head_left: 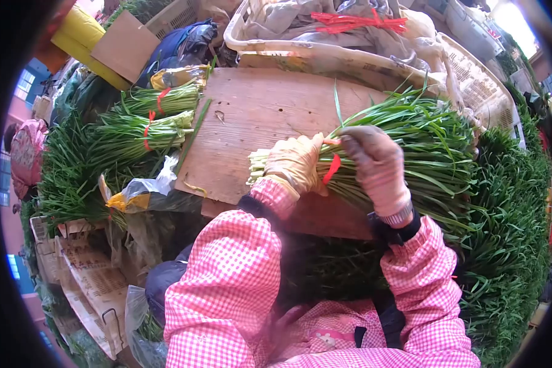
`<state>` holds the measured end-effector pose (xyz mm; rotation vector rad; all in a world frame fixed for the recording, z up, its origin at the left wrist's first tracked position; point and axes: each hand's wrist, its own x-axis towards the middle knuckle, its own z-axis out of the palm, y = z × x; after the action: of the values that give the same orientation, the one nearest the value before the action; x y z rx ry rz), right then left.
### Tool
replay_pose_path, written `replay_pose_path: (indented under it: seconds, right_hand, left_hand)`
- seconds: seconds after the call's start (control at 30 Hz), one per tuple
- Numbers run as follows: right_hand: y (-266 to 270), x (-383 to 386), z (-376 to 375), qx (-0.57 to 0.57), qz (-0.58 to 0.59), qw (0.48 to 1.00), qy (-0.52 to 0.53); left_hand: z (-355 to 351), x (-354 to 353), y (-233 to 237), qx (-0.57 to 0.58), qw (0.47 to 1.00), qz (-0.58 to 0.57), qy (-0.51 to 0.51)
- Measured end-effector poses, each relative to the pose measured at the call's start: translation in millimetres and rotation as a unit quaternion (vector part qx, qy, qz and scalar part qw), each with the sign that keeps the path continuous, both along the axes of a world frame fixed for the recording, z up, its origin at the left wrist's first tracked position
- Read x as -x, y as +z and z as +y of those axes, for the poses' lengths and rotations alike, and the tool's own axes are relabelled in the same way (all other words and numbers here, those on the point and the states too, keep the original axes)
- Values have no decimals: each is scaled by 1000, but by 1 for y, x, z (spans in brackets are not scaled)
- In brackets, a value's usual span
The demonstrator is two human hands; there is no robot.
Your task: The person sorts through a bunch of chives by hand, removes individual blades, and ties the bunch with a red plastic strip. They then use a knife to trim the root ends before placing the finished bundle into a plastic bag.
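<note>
A bundle of garlic chives lies across the wooden board, pale cut stems to the left and green leaves to the right. My left hand, in a yellowish glove, is wrapped round the stems close to their cut ends. A red tie runs round the bundle just right of that hand, one end hanging in front. My right hand, gloved with darkened fingertips, is closed over the bundle, its fingers pinched at the upper part of the tie. The fingertips partly hide the tie there.
Left of the board lie two tied chive bundles on more greens. A white crate behind the board holds plastic and a bunch of red ties. Loose chives are heaped at right. A plastic bag sits at the board's left edge.
</note>
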<state>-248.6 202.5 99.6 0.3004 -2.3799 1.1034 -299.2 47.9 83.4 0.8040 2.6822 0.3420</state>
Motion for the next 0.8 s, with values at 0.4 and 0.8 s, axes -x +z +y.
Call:
replay_pose_path:
  seconds: [0.4,0.8]
  right_hand:
    - [-18,-51,-29,139,-214,963,88]
    - [-22,-43,-15,365,-174,914,40]
  left_hand:
    - [-1,8,-24,20,997,68,-24]
    - [2,5,-11,-11,1000,20,-17]
